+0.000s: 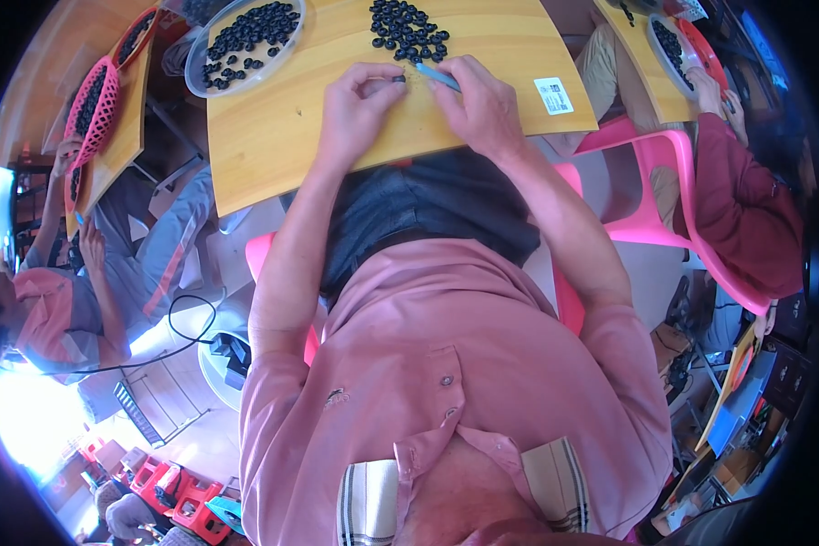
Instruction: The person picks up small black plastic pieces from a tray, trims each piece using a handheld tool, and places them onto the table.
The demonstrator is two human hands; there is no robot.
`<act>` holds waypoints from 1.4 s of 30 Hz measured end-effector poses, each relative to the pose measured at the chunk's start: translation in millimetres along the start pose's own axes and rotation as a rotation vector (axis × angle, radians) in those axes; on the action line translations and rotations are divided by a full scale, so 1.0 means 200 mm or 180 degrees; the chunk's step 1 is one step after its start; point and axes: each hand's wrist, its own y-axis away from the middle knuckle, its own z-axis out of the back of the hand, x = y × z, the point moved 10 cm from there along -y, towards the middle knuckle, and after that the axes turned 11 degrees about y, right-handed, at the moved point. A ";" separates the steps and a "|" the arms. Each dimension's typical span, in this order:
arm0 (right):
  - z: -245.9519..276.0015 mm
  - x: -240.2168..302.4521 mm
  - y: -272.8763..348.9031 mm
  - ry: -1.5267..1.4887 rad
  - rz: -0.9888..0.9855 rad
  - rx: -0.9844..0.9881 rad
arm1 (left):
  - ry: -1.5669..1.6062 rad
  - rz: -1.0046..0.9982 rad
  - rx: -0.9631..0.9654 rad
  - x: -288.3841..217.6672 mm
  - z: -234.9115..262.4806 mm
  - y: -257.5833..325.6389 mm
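My left hand (359, 107) is closed near the table's front edge, with a small black round part (398, 79) pinched between thumb and fingertips. My right hand (484, 107) grips a slim blue handled tool (439, 76), whose tip points left toward that part. The tool's tip is too small to make out. Small light shavings seem to lie between the two hands. Just beyond them, a loose pile of small black round parts (409, 32) rests on the wooden table (282, 155).
At the far left of the table stands a clear round tub (194, 73) with more black parts. A white label (553, 96) is stuck on the right. Co-workers sit at tables on both sides, with a pink basket (109, 96) at left and a pink chair (669, 182) at right.
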 end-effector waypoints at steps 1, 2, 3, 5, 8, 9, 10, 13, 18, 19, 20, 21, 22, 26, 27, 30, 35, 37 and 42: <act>-0.01 0.00 0.01 0.0169 0.0094 0.0034 | 0.0187 0.0151 -0.0022 0.02 0.00 -0.01; -0.02 0.00 0.01 0.0338 0.0187 0.0068 | 0.0187 0.0149 -0.0020 0.01 0.00 -0.01; -0.02 0.00 0.01 0.0337 0.0187 0.0067 | 0.0300 0.0197 -0.0065 0.00 0.01 -0.01; -0.01 0.05 0.02 0.0641 0.0506 -0.0017 | 0.0411 0.0245 -0.0105 0.00 0.01 -0.01; -0.03 0.06 0.03 0.0799 0.0609 -0.0022 | 0.0624 0.0194 -0.0188 0.00 0.04 -0.01; -0.03 0.06 0.03 0.0801 0.0605 -0.0022 | 0.0755 0.0126 -0.0168 0.00 0.03 -0.01; -0.03 0.07 0.03 0.0817 0.0622 -0.0041 | 0.0886 0.0058 -0.0148 -0.01 0.03 -0.01; -0.03 0.07 0.03 0.0800 0.0676 -0.0095 | 0.0987 0.0096 -0.0066 0.00 0.02 -0.02; -0.03 0.08 0.04 0.0789 0.0787 -0.0109 | 0.0905 0.0277 -0.0038 0.00 0.01 -0.02; -0.03 0.08 0.04 0.0806 0.0784 -0.0117 | 0.0866 0.0295 -0.0029 0.00 0.01 -0.02; -0.03 0.09 0.04 0.0822 0.0782 -0.0124 | 0.0865 0.0297 -0.0028 0.01 0.01 -0.02; -0.03 0.09 0.04 0.0821 0.0783 -0.0125 | 0.0897 0.0248 0.0000 0.01 0.01 -0.02; -0.03 0.09 0.04 0.0809 0.0779 -0.0133 | 0.0929 0.0200 0.0029 0.01 0.02 -0.02; -0.03 0.09 0.03 0.0785 0.0766 -0.0117 | 0.1071 0.0175 0.0038 0.02 0.01 -0.02; -0.03 0.09 0.03 0.0786 0.0765 -0.0117 | 0.1082 0.0188 0.0041 0.01 0.01 -0.02; -0.03 0.09 0.04 0.0787 0.0796 -0.0120 | 0.1129 0.0224 0.0042 0.01 0.01 -0.02; -0.02 0.09 0.04 0.0797 0.0797 -0.0147 | 0.1068 0.0328 0.0012 0.01 0.01 -0.01; -0.02 0.09 0.04 0.0785 0.0804 -0.0140 | 0.1042 0.0333 0.0001 0.01 0.02 -0.01; -0.05 0.08 0.05 0.0794 0.0766 -0.0027 | 0.0930 0.0363 0.0010 0.02 0.01 -0.01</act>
